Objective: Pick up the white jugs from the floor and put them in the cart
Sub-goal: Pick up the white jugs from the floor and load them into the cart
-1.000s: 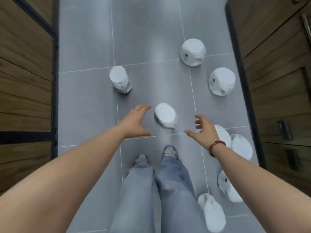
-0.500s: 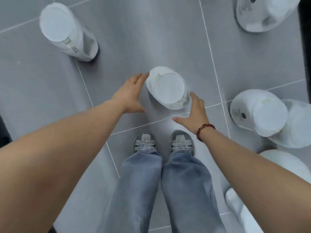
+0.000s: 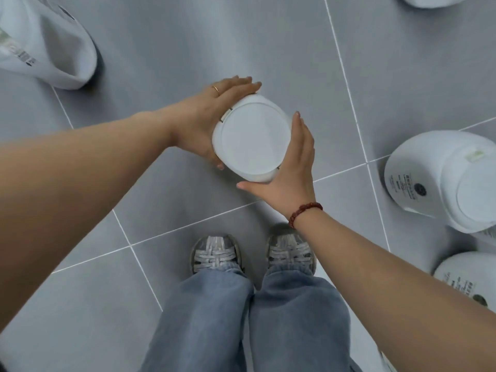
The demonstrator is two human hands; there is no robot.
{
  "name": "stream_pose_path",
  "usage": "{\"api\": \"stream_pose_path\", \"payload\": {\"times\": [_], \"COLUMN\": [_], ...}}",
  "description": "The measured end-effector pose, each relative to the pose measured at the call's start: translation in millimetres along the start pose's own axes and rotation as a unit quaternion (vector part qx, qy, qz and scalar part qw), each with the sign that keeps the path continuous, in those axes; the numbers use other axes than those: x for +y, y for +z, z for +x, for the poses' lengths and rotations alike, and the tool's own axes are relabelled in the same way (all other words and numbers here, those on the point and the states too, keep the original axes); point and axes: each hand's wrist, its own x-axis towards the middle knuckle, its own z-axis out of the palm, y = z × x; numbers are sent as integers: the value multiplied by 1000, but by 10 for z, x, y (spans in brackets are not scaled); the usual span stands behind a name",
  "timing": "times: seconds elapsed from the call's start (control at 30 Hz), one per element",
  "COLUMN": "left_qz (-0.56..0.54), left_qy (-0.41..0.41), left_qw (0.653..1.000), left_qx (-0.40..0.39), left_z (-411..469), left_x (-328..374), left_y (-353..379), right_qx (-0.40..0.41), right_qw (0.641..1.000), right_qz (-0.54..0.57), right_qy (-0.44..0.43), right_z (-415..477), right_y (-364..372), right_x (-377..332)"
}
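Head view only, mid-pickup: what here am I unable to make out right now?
Cart: outside the head view.
Centre jug: only its flat end shows; its own body hides whether it touches the floor.
Top-right jug: cut off by the top edge.
Top-left jug: cut by the left edge, label blurred.
Lower-right jug: partly behind the right arm.

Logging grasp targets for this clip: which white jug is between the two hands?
The central jug, ahead of the shoes: left hand and right hand press against its sides. The upper-left jug and right-edge jug go untouched.
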Motion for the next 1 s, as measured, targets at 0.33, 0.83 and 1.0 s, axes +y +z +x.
{"api": "stream_pose_path", "payload": {"times": [0.33, 0.83, 1.0], "left_qz": [-34, -146, -129], "left_qy": [-62, -174, -177], "left_qw": [997, 954, 940], "left_qx": [33, 196, 263], "left_z": [-233, -1501, -1999], "left_x": [271, 1974, 2636], "left_y": [-13, -2181, -3573], "right_qx": [-41, -203, -181], "right_qw": [998, 959, 937], "right_qz": [1, -82, -90], "right_qy": [-38, -178, -286], "right_z": [0, -466, -704], "right_y": [-289, -2391, -3265], "right_x": [-149, -2610, -4024]}}
